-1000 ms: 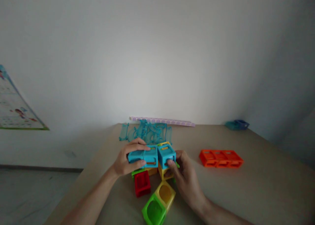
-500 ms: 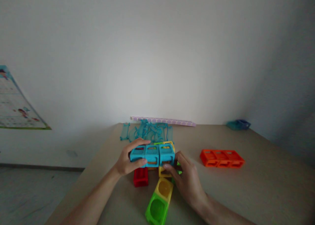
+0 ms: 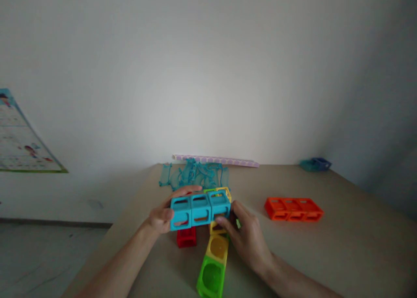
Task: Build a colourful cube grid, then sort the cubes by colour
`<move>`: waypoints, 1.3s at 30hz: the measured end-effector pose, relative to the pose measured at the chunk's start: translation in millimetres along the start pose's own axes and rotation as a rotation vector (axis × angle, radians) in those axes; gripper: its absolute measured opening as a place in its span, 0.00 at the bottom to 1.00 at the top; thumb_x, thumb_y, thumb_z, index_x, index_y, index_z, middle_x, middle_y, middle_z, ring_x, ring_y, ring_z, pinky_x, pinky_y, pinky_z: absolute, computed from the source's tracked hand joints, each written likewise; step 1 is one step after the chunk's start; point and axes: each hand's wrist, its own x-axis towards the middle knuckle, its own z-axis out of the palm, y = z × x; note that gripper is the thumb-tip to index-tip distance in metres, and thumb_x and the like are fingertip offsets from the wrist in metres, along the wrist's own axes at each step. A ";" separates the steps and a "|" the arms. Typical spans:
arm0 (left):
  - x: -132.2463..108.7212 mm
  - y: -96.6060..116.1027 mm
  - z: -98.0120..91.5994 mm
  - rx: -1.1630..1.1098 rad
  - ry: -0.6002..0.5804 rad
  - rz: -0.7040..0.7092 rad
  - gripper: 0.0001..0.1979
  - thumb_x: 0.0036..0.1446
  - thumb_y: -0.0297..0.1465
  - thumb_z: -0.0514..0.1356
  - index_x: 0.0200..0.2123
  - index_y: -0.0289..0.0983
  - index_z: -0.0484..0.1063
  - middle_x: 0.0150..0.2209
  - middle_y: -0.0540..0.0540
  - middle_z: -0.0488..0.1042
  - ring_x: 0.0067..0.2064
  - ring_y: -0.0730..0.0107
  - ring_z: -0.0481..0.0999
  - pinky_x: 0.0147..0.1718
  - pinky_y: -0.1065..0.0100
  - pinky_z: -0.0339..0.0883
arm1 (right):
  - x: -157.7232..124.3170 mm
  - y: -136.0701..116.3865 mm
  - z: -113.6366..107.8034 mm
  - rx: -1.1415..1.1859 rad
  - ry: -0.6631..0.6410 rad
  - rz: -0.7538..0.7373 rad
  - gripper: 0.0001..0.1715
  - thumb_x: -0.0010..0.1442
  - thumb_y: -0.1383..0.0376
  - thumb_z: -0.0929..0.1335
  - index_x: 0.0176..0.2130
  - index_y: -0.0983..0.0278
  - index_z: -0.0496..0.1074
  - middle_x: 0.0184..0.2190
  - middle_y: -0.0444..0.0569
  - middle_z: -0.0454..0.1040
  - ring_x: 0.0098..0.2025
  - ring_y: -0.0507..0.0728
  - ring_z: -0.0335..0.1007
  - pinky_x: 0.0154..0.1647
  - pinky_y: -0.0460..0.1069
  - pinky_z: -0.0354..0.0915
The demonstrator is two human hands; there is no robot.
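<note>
Blue plastic: a blue row of three cubes (image 3: 200,210), open-sided and joined end to end, is held level above the counter (image 3: 325,254), nearer its left edge than its right.

Left hand (image 3: 161,217): clasped on the row's left end, thumb on the front face, fingers curled over the top.

Right hand (image 3: 247,235): gripping the right-end cube, fingertips on its lower front. A grip at each end appears to steady the row and press its joints together.

Directly below lie a red cube (image 3: 186,237) and a yellow cube (image 3: 218,248) joined to a green cube (image 3: 211,277), the pair pointing at the near edge.

An orange row (image 3: 293,209) lies well apart toward the right edge. A heap of clear teal pieces (image 3: 195,176) and a lilac strip (image 3: 215,160) sit at the far edge. A small blue object (image 3: 315,163) occupies the far right corner; its kind cannot be told.
</note>
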 end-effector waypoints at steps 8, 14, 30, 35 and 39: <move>2.2 2.0 6.4 0.164 0.043 0.022 0.35 0.37 0.49 0.69 0.47 0.34 0.77 0.62 0.33 0.62 0.60 0.33 0.62 0.54 0.41 0.60 | 2.5 -0.4 -2.7 -0.010 -0.030 0.041 0.15 0.62 0.58 0.68 0.27 0.62 0.65 0.22 0.42 0.66 0.23 0.50 0.60 0.24 0.45 0.56; 3.6 1.1 11.1 0.216 0.060 0.078 0.36 0.40 0.52 0.66 0.48 0.34 0.77 0.58 0.33 0.66 0.58 0.35 0.64 0.55 0.44 0.61 | 1.2 -2.9 -5.8 -0.009 -0.064 0.062 0.14 0.61 0.57 0.67 0.28 0.62 0.63 0.21 0.41 0.65 0.22 0.50 0.59 0.23 0.45 0.55; 2.9 -12.7 1.5 0.208 0.101 0.144 0.36 0.38 0.55 0.64 0.45 0.35 0.78 0.55 0.34 0.66 0.59 0.36 0.61 0.55 0.42 0.58 | 4.3 -3.1 -6.1 0.129 -0.227 0.105 0.20 0.57 0.72 0.65 0.48 0.60 0.59 0.36 0.47 0.75 0.35 0.56 0.71 0.34 0.48 0.65; 2.2 -13.0 0.7 0.206 0.081 0.151 0.35 0.39 0.55 0.64 0.45 0.36 0.78 0.55 0.35 0.66 0.60 0.36 0.61 0.55 0.42 0.59 | 5.7 -2.7 -7.2 0.180 -0.238 0.123 0.22 0.56 0.73 0.65 0.49 0.60 0.57 0.36 0.46 0.76 0.34 0.55 0.72 0.32 0.48 0.66; 1.6 -13.1 -1.4 0.210 0.068 0.161 0.36 0.40 0.56 0.63 0.46 0.37 0.77 0.56 0.36 0.66 0.59 0.37 0.62 0.53 0.43 0.63 | 4.6 -0.7 -6.8 0.192 -0.232 0.114 0.24 0.55 0.73 0.65 0.50 0.60 0.57 0.36 0.46 0.76 0.33 0.55 0.72 0.32 0.48 0.65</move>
